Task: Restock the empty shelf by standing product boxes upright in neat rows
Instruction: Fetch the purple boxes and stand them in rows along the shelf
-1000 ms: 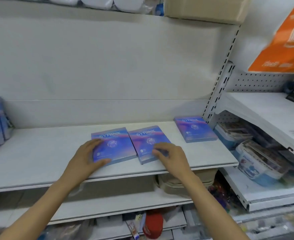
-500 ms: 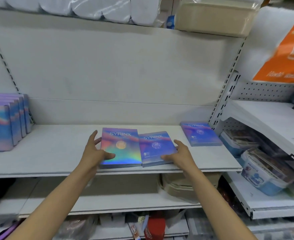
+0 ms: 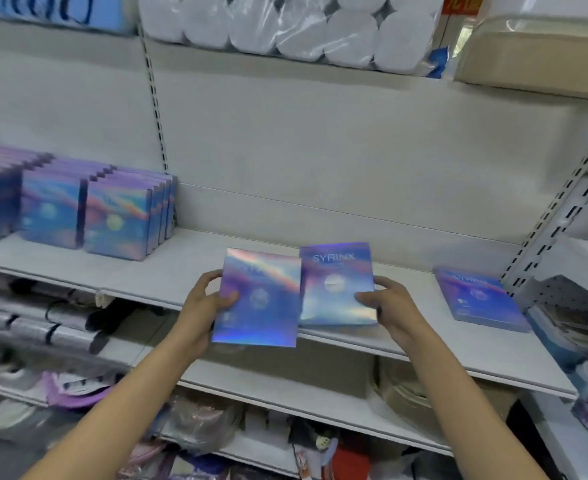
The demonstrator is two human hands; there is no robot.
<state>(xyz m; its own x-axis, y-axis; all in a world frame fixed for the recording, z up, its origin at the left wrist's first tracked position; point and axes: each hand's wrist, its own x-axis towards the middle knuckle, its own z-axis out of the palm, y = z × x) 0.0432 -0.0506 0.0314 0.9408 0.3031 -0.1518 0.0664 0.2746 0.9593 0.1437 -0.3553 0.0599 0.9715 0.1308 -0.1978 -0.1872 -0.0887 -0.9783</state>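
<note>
Two flat holographic blue-purple product boxes are lifted off the white shelf (image 3: 424,344) and tilted up toward me. My left hand (image 3: 204,306) grips the left box (image 3: 261,299) by its left edge. My right hand (image 3: 389,306) grips the right box (image 3: 335,285), marked SYRINX, by its right edge. The two boxes touch side by side over the shelf's front edge. A third box (image 3: 478,297) lies flat on the shelf to the right. At the left, rows of the same boxes (image 3: 115,220) stand upright.
The shelf stretch between the standing rows and my hands is bare. A slotted upright (image 3: 555,216) bounds the shelf at the right, with another shelf unit beyond. Wrapped paper rolls (image 3: 285,26) sit on the shelf above. Bags and goods fill the lower shelves.
Both hands have taken hold of the two flat boxes and raised and tilted them off the shelf. My view has swung left, bringing the standing rows into sight.
</note>
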